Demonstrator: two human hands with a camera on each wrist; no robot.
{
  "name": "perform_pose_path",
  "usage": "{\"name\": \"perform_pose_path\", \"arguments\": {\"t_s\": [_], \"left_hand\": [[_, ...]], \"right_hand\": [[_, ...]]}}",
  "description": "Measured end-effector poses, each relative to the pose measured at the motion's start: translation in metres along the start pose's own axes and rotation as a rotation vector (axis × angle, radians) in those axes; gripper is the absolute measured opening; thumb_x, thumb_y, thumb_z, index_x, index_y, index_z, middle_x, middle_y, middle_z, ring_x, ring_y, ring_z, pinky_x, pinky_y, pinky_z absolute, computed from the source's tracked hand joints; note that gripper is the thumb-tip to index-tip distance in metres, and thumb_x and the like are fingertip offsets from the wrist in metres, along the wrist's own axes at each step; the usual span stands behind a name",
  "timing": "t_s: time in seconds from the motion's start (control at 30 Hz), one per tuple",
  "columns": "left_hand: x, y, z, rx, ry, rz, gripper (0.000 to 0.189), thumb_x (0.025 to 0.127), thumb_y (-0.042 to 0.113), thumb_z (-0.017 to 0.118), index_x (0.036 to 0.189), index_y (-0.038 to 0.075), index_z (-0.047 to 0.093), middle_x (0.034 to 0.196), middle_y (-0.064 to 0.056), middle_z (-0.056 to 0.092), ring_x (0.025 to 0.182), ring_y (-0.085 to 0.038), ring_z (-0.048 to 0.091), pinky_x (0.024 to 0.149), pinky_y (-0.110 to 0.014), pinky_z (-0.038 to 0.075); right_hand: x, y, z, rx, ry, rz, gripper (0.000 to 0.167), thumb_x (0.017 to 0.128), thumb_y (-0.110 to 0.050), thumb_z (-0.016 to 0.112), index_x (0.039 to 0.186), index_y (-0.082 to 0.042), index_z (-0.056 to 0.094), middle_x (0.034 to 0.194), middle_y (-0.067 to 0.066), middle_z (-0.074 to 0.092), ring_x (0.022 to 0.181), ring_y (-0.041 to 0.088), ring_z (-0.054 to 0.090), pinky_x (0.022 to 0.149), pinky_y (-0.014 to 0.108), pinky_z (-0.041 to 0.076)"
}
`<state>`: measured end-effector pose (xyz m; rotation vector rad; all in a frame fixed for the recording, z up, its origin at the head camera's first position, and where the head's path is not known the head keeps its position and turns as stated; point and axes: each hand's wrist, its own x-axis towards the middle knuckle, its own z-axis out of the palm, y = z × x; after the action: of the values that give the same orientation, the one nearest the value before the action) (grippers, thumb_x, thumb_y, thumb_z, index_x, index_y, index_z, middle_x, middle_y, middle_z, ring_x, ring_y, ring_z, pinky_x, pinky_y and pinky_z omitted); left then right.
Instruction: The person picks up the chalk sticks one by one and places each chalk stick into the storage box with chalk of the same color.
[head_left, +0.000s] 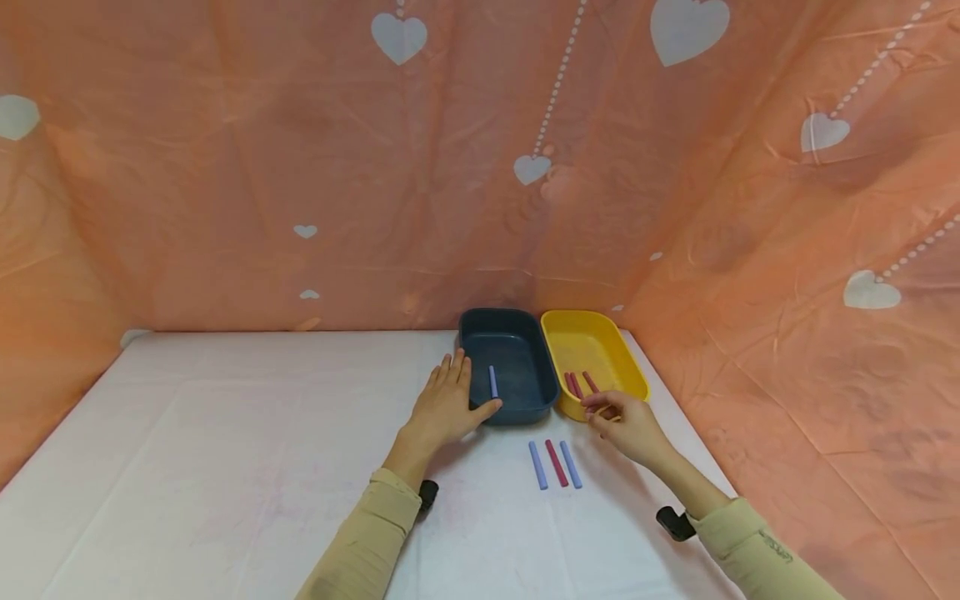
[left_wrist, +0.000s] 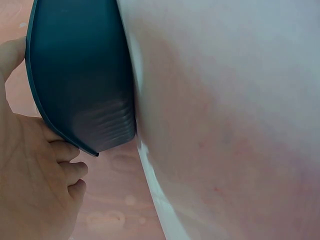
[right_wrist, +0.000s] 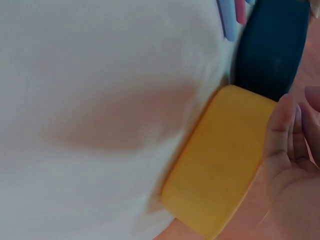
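My left hand [head_left: 444,404] rests against the left side of a dark blue tray [head_left: 517,408], fingers extended along the rim and thumb at its near edge. A blue-violet chalk stick [head_left: 492,382] lies inside that tray. Over the near right edge of a yellow tray [head_left: 637,379] is my right hand [head_left: 626,423], with loosely bent fingers. In the right wrist view its fingertips stand apart, and I see nothing held between them. Several red chalk sticks [head_left: 576,385] lie in the yellow tray, partly hidden by its near wall and the hand.
On the white table [head_left: 225,450] in front of the trays lie a blue-violet chalk stick [head_left: 537,465], a red one [head_left: 557,463] and another blue-violet one [head_left: 571,464], side by side. An orange curtain with white hearts [head_left: 450,208] stands behind and on the right.
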<state>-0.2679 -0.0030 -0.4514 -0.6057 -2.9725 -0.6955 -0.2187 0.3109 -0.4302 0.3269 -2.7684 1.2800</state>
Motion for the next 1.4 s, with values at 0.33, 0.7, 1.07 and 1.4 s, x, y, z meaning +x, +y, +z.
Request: {"name": "perform_pose_path", "arguments": {"t_s": [0.33, 0.7, 1.07, 1.4], "left_hand": [[0.000, -0.001, 0.000, 0.002, 0.001, 0.000, 0.102, 0.099, 0.067, 0.054, 0.162, -0.007, 0.021, 0.172, -0.021, 0.011, 0.160, -0.037, 0.010, 0.128, -0.050, 0.013], [0.000, 0.000, -0.001, -0.004, 0.002, -0.005, 0.102, 0.099, 0.067, 0.054, 0.162, -0.006, 0.021, 0.172, -0.021, 0.012, 0.160, -0.038, 0.011, 0.129, -0.050, 0.013], [0.000, 0.001, -0.001, -0.002, 0.003, -0.005, 0.102, 0.099, 0.066, 0.055, 0.162, -0.007, 0.023, 0.172, -0.021, 0.013, 0.159, -0.038, 0.011, 0.128, -0.050, 0.014], [0.000, 0.000, -0.001, 0.001, 0.004, -0.002, 0.101, 0.099, 0.066, 0.054, 0.162, -0.007, 0.023, 0.172, -0.021, 0.013, 0.159, -0.038, 0.012, 0.128, -0.050, 0.014]], "right_hand": [[-0.009, 0.006, 0.012, 0.020, -0.142, -0.025, 0.027, 0.093, -0.002, 0.073, 0.116, 0.011, 0.068, 0.095, 0.012, 0.071, 0.077, 0.017, 0.062, 0.064, 0.021, 0.056], [-0.010, 0.009, 0.026, 0.000, -0.212, 0.001, 0.025, 0.092, -0.005, 0.073, 0.114, 0.006, 0.069, 0.096, 0.008, 0.071, 0.072, 0.017, 0.061, 0.063, 0.021, 0.055], [-0.010, 0.013, 0.034, -0.031, -0.224, -0.023, 0.024, 0.089, -0.004, 0.076, 0.111, 0.004, 0.071, 0.088, 0.004, 0.068, 0.067, 0.012, 0.057, 0.060, 0.021, 0.052], [-0.009, 0.013, 0.036, -0.036, -0.232, -0.028, 0.026, 0.087, -0.003, 0.078, 0.111, 0.005, 0.072, 0.090, 0.004, 0.068, 0.065, 0.011, 0.056, 0.059, 0.020, 0.052]]}}
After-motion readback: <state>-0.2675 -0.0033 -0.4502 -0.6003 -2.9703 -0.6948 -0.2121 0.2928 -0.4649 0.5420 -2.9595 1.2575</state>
